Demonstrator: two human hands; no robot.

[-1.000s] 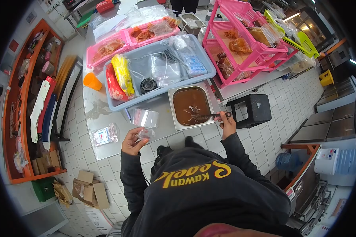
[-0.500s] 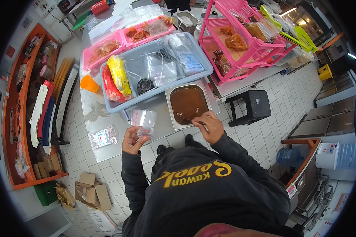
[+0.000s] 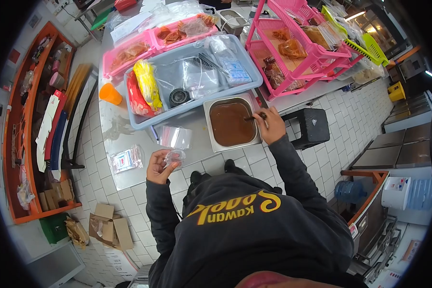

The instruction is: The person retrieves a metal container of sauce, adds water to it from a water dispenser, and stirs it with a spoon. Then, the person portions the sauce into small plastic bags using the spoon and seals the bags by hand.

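Note:
My left hand (image 3: 158, 167) pinches a small clear plastic bag (image 3: 175, 156), its mouth spread in a rounded shape. A stack of flat clear bags (image 3: 176, 137) lies on the table just beyond it. At the right, my right hand (image 3: 272, 126) grips a dark spoon-like utensil (image 3: 249, 118), which reaches over the rim of a steel pan (image 3: 219, 147). Brown sauce (image 3: 230, 126) fills much of that pan. The utensil's far end is too small and dark to make out.
Behind the pan stands a blue-grey tub (image 3: 151, 124) with gloves, bags and a black roll. Pink baskets (image 3: 151, 51) and a tiered pink rack (image 3: 317, 65) hold bagged food. An orange cup (image 3: 110, 94), a bag packet (image 3: 126, 160) and a black stool (image 3: 314, 127) are nearby.
My right hand has moved right and up from the pan's near corner to its right rim, with the utensil now showing. The bag in my left hand has opened into a rounder shape.

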